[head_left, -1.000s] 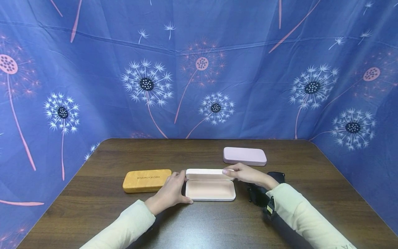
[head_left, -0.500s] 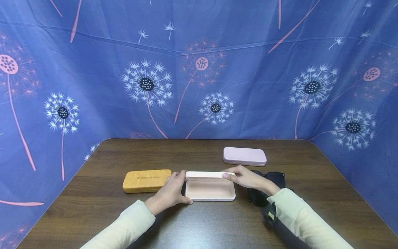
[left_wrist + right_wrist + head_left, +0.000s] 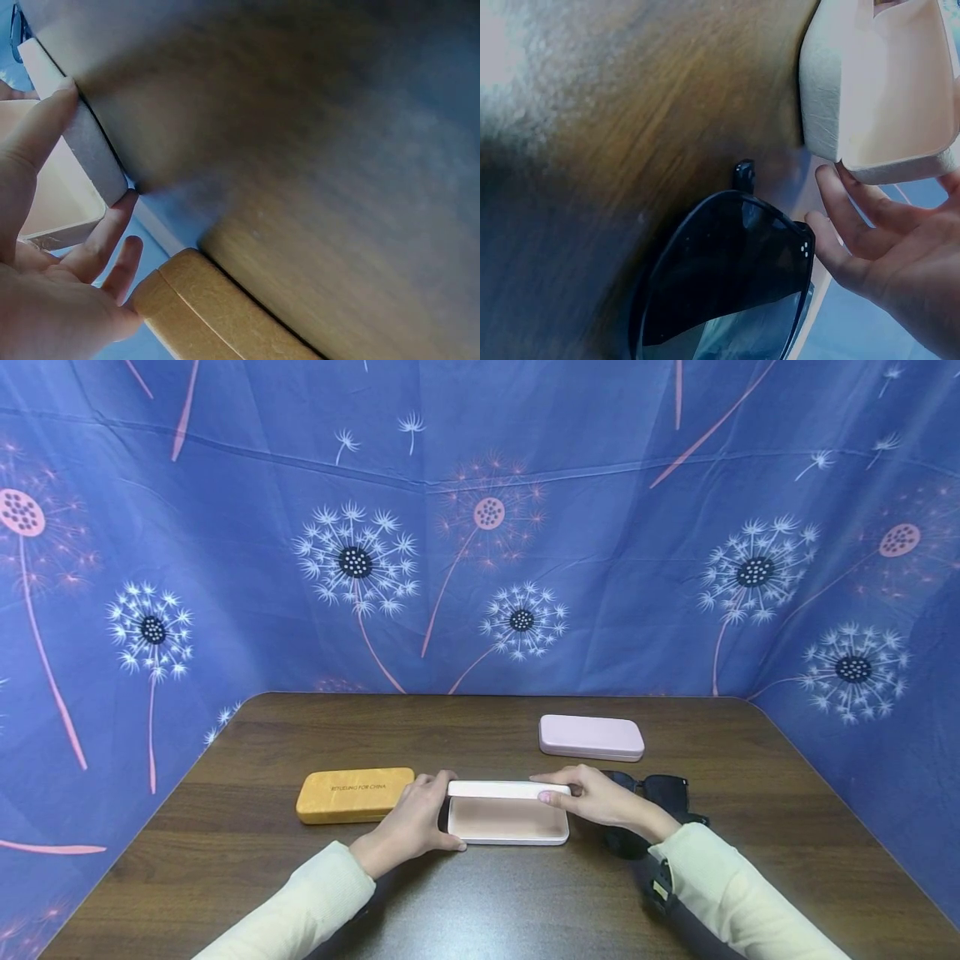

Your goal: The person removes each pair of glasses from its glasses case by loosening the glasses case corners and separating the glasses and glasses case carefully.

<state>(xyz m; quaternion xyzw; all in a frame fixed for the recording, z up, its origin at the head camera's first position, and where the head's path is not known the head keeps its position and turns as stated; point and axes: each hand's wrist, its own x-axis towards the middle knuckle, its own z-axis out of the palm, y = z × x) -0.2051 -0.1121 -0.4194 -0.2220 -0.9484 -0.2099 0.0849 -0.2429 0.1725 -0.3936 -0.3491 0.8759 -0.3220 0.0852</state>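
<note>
A white glasses case lies on the table in the middle of the head view, its pale pink inside bare. Its lid leans forward over the base, partly lowered. My left hand grips the case's left end, thumb at the front corner and fingers behind; in the left wrist view the thumb touches the case wall. With thumb in front and fingers behind, my right hand pinches the lid's right end. Black sunglasses lie beneath and beside the right forearm, partly hidden; their dark lens shows in the right wrist view.
An orange-yellow glasses case with lettering lies just left of my left hand, close to its fingers. Farther back on the right is a closed pale pink case. Behind the wooden table hangs a blue dandelion-print cloth.
The lid of the white glasses case has tipped farther down toward me, and my right hand has moved slightly down and right with it. My left hand has stayed in place.
</note>
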